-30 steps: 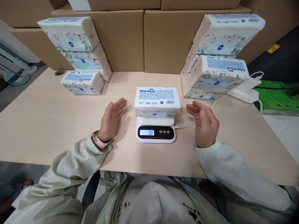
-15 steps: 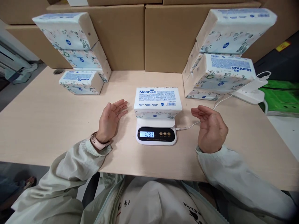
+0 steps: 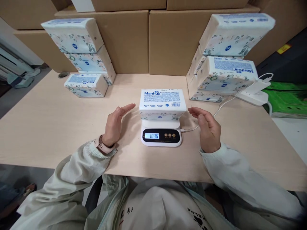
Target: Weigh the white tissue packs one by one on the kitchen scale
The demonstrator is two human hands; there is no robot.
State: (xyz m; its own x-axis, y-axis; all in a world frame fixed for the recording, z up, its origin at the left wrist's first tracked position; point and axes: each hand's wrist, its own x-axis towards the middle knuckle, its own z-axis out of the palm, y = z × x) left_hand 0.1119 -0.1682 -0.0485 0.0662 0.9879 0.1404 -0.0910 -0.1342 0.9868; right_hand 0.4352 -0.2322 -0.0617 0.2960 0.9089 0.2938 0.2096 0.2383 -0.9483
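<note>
A white tissue pack (image 3: 163, 100) with blue print lies on a white kitchen scale (image 3: 161, 143), whose lit display reads about 103.6. To the left of the pack is my left hand (image 3: 115, 124), fingers stretched out, holding nothing and not touching it. My right hand (image 3: 208, 129) stands just right of the pack, fingers extended, palm turned inward, with a small gap to the pack. A white cable (image 3: 189, 130) runs from the scale's right side behind my right hand.
Tissue packs (image 3: 82, 62) are stacked at the back left, with a single pack (image 3: 86, 85) before them. Another stack (image 3: 236, 41) stands at the back right, near a white power strip (image 3: 255, 95). Cardboard boxes (image 3: 127, 41) line the back of the table (image 3: 153, 163).
Both hands have moved inward, closer to the sides of the pack on the scale. The display went from 103.7 to about 103.6. The view has shifted slightly.
</note>
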